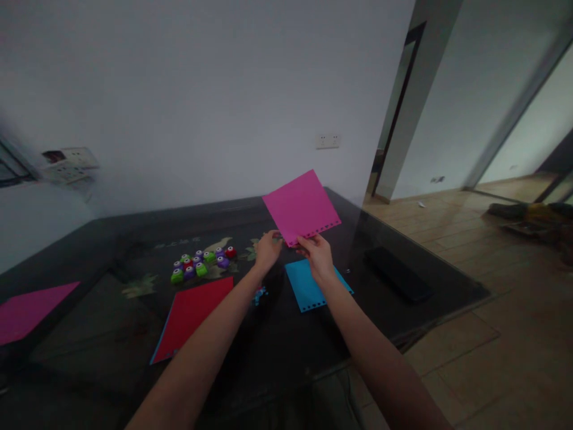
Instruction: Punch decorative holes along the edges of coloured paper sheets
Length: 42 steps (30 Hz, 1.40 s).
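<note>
A bright pink sheet (302, 203) with a row of holes along its lower edge is raised above the dark table. My right hand (317, 254) grips it by the punched edge, thumb on top. Close against the sheet's lower left corner, my left hand (268, 251) has its fingers bent together; a small reddish bit shows near the fingertips, too small to name. Below my right hand lies a blue punched sheet (307, 286), partly covered by my forearm. Small blue and red pieces (259, 294) rest beside my left forearm.
Left of my arms lies a red sheet (192, 310) with a blue edge beneath. Several green, purple and red eye-like toys (199, 261) cluster behind it. Another pink sheet (33, 312) is far left; a long black case (397, 275) sits right. The black table (380, 322) meets the wall.
</note>
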Available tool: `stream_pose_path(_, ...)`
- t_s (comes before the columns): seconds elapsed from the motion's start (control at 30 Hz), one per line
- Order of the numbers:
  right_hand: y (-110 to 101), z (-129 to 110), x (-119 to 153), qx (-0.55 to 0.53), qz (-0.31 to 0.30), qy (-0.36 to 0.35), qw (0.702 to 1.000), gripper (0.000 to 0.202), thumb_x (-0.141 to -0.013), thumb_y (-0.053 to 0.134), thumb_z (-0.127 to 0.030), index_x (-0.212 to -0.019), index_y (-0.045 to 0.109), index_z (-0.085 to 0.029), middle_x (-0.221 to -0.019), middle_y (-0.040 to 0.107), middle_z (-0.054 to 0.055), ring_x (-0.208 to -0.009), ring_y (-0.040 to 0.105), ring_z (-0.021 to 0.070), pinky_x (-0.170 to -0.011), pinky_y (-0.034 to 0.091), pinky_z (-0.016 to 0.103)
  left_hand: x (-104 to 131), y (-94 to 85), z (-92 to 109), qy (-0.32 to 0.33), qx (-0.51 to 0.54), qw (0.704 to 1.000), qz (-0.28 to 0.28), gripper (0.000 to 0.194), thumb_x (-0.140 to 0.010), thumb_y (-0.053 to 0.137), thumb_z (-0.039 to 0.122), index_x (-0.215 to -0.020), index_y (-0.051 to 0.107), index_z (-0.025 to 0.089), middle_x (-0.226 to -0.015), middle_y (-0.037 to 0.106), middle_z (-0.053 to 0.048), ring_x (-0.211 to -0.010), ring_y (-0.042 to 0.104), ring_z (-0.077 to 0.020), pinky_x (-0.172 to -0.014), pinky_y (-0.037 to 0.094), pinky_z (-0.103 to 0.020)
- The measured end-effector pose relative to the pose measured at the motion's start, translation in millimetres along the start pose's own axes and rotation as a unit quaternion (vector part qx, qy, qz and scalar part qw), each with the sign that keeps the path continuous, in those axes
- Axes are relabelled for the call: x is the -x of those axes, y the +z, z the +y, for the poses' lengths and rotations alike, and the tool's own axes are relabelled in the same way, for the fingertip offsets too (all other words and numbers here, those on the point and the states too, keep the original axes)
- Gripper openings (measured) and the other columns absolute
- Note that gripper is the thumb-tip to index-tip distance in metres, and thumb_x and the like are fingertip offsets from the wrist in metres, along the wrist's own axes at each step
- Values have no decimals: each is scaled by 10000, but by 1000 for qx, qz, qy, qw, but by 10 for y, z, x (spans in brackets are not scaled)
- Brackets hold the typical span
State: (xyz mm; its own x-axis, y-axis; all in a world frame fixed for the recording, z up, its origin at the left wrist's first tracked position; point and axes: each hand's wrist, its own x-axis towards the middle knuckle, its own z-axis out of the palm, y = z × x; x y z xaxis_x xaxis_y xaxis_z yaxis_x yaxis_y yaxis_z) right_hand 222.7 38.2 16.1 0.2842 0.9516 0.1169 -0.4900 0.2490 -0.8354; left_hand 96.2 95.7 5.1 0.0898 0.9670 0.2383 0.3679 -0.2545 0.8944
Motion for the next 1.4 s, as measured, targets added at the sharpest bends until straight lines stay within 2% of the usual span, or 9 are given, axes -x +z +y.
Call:
stream_pose_path(0.07,47,42,55,13,-27,5,1000,258,-541,741,-248,-732,590,-161,-626,658,9,-538,603,120,-499,461,215,190,-219,10,-2,30,1000,-5,220,-755,539,258,-922,617,137,-893,663,-97,-700,603,-175,-660,446,-291)
stream_pose_path(0.2,154,186,207,35,-74,45,996,243,-551,740,-269,-718,606,-153,-618,662,16,-543,601,121,-504,455,214,685,-591,-35,-15,135,990,-49,356,-778,514,433,-948,633,144,-917,672,-92,-761,618,-180,-630,449,-258)
stream_pose_path(0.3,226,327,346,51,-110,83,989,235,-551,741,-270,-713,620,-148,-642,669,24,-576,609,131,-513,459,218,969,-721,-102,-37,149,987,-40,363,-755,546,457,-913,646,146,-894,678,-81,-792,620,-191,-681,460,-275)
stream_pose_path(0.37,265,404,432,58,-124,105,985,237,-550,741,-265,-724,628,-151,-662,672,23,-587,610,133,-517,463,219,1055,-746,-140,-28,147,988,-27,331,-723,595,427,-885,650,144,-861,681,-67,-795,618,-194,-722,463,-290)
stream_pose_path(0.47,305,457,522,59,-129,125,982,253,-531,754,-249,-731,630,-155,-691,675,19,-583,604,125,-525,475,221,1069,-746,-178,-11,142,989,-23,307,-684,644,361,-888,650,131,-836,685,-65,-766,618,-196,-731,466,-308)
stream_pose_path(0.6,324,432,565,67,-158,128,977,248,-545,752,-233,-754,636,-164,-736,678,21,-588,600,116,-529,484,216,1048,-739,-205,-18,113,993,-15,232,-676,641,321,-791,662,120,-741,681,-60,-689,606,-190,-680,465,-309)
stream_pose_path(0.83,316,366,581,103,-225,130,960,266,-564,731,-190,-814,640,-173,-719,672,14,-625,612,121,-568,485,223,1061,-762,-205,-14,99,995,14,264,-663,649,370,-763,664,126,-697,663,-44,-644,574,-174,-618,450,-286)
stream_pose_path(1.07,332,370,576,128,-224,84,962,265,-553,716,-144,-804,641,-183,-733,673,3,-644,606,122,-587,486,236,1065,-769,-169,-39,137,990,13,296,-642,678,369,-808,671,124,-738,670,-47,-666,585,-177,-622,458,-284)
stream_pose_path(1.4,309,392,559,122,-228,79,963,281,-547,726,-144,-815,651,-181,-711,668,2,-627,599,118,-581,482,226,1068,-769,-189,-38,150,988,-2,335,-665,663,377,-887,655,125,-809,676,-64,-725,599,-185,-680,473,-309)
